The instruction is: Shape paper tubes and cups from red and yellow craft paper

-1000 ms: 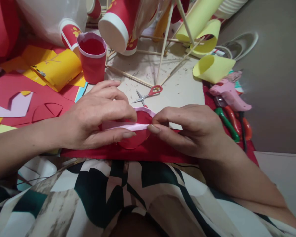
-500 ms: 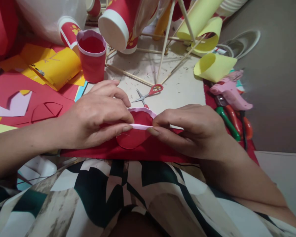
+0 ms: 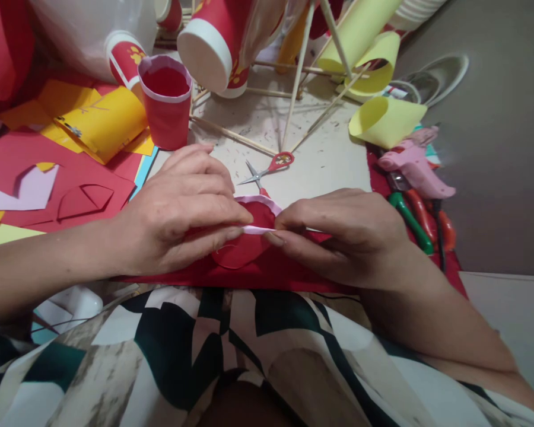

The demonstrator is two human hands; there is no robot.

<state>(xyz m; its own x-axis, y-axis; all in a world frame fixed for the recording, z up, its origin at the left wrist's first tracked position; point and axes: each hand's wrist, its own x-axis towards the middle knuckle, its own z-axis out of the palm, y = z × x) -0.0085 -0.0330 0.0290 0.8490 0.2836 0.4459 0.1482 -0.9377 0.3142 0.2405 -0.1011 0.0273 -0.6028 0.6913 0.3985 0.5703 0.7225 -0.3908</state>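
Note:
Between my hands is a red paper cup (image 3: 238, 254) with a pale pink band (image 3: 258, 229) around its rim. My left hand (image 3: 182, 210) pinches the near rim at its left, thumb outside and fingertips at the edge. On the right, my right hand (image 3: 342, 234) pinches the same rim between thumb and index finger. Both hands hide much of the cup's sides. Just beyond it lie small scissors (image 3: 269, 167) with red handles, blades spread. A second red cup (image 3: 167, 121) with a pink rim stands upright past my left hand.
A frame of wooden sticks (image 3: 238, 135) stands at the back, near red-and-white cups (image 3: 207, 53). Rolled yellow paper (image 3: 387, 121) and a pink glue gun (image 3: 416, 169) lie at right. Red paper sheets (image 3: 84, 172) and an orange paper roll (image 3: 104, 118) cover the left.
My left thumb and fingertips have slid slightly right along the pink rim, closer to my right hand. The right hand is almost unmoved.

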